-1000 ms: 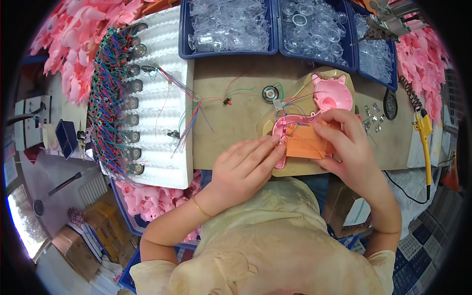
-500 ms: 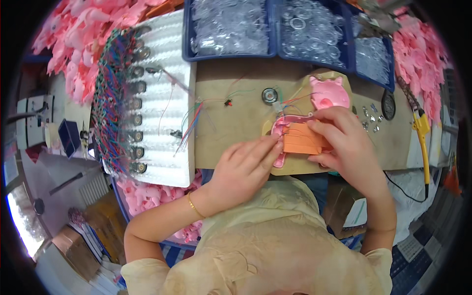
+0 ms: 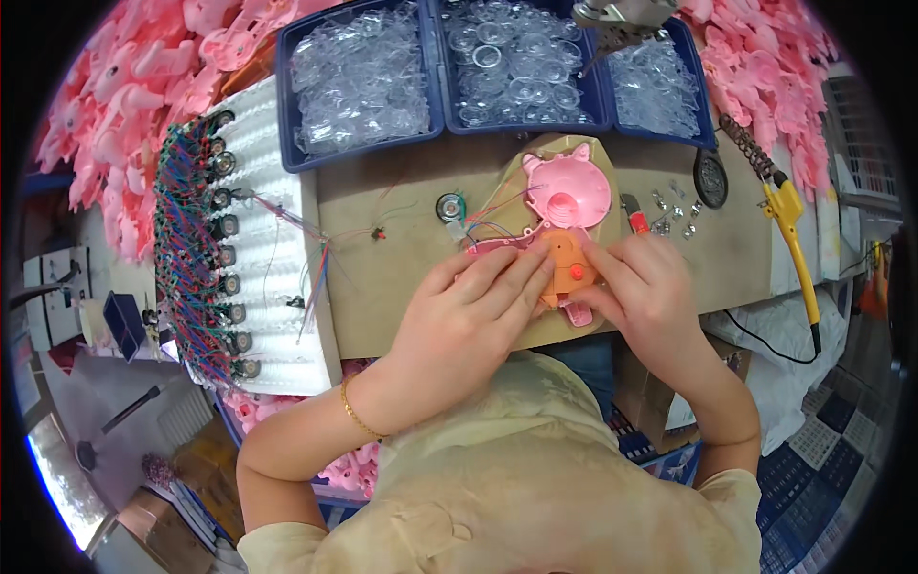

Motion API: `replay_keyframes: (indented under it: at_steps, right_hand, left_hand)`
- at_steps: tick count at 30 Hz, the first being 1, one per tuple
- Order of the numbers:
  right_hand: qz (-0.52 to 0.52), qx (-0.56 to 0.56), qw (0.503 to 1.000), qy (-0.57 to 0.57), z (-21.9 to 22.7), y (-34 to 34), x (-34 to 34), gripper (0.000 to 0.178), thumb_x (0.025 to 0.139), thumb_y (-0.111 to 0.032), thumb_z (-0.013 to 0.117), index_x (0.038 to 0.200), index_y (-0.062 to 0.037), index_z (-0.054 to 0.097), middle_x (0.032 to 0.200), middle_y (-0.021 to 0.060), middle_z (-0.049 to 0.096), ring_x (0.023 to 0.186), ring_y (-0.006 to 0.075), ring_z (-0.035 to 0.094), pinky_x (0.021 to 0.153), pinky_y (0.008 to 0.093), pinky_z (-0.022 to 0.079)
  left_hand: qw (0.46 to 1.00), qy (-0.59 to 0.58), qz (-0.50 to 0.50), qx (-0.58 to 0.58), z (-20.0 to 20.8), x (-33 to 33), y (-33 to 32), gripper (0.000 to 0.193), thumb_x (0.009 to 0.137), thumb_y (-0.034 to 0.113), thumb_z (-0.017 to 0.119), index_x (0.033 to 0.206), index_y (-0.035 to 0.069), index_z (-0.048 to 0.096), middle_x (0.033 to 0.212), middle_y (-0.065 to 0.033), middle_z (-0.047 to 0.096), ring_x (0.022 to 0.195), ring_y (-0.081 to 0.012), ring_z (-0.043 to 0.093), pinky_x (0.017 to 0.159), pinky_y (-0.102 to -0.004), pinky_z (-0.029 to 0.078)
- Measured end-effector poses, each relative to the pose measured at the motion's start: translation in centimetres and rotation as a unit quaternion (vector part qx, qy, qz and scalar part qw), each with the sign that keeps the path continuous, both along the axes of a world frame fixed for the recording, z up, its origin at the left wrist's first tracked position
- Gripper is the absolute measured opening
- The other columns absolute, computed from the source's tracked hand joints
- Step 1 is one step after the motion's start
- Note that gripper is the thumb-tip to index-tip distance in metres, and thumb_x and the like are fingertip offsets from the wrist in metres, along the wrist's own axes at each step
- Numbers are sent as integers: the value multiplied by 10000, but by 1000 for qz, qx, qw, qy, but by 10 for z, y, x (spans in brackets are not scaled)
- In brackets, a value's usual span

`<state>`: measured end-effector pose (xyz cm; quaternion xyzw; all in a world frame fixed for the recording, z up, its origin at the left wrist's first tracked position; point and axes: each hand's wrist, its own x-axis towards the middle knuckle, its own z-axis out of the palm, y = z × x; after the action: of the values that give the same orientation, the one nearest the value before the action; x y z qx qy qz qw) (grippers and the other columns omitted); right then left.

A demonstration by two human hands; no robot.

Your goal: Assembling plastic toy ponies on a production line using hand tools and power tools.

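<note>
Between my hands is an orange plastic part (image 3: 566,256) with a small red round button. My left hand (image 3: 469,311) has its fingers pressed together over the left edge of this part, hiding much of a pink plastic toy shell (image 3: 579,314) beneath. At the opposite edge, the thumb and fingers of my right hand (image 3: 650,287) pinch the orange part. Just beyond it lies the hollow pink head half (image 3: 569,191) with two small ears. Thin wires run left from the shell to a small round speaker (image 3: 449,208).
Blue bins (image 3: 359,86) of clear plastic pieces line the back. At left, a white foam tray (image 3: 277,316) holds wired speakers. A yellow soldering iron (image 3: 789,230) hangs at right. Small metal pieces (image 3: 677,206) and a red-handled tool (image 3: 633,214) lie near my right hand.
The orange part now shows a face with a red button instead of its ridged side. My right fingers have shifted along its right edge. The whole view has moved too.
</note>
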<state>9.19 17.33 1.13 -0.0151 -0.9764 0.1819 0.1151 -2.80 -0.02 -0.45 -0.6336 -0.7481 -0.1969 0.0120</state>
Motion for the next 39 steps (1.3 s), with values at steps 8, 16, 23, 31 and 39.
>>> replay_keyframes:
  at_steps: [8,16,23,31,39]
  right_hand:
    - [40,-64,997,-12,12,21,-27,290,676,-125,703,938,-24,630,804,86,556,755,266,536,654,341,431]
    - [167,12,985,30,-10,19,-92,138,713,-81,634,833,-23,597,999,87,554,905,275,536,771,364,435]
    - [118,-30,969,-216,58,1,-59,109,748,-143,613,787,-45,586,796,94,579,798,274,564,738,352,443]
    - [39,-75,995,-44,9,41,-73,226,759,-105,594,977,-62,636,823,98,577,841,283,565,737,341,448]
    - [116,28,992,45,3,29,-75,148,696,-76,633,843,-71,615,962,82,548,961,269,518,824,373,409]
  left_hand:
    - [997,-60,19,50,0,-3,3,319,771,196,657,1069,86,623,1157,-2,600,1010,-157,550,819,-329,413]
    - [971,-57,234,-3,13,-18,12,196,749,173,676,784,60,519,696,-74,557,658,-235,573,585,-340,461]
    - [995,-7,104,-1,13,-22,13,168,645,89,577,804,79,525,778,-54,556,727,-207,567,621,-309,459]
    - [982,-154,65,90,-5,-15,9,308,641,3,616,945,50,621,989,-101,632,856,-259,613,719,-338,497]
    - [820,-539,181,64,-13,-26,10,174,783,82,644,947,32,615,842,-96,641,716,-179,614,640,-282,486]
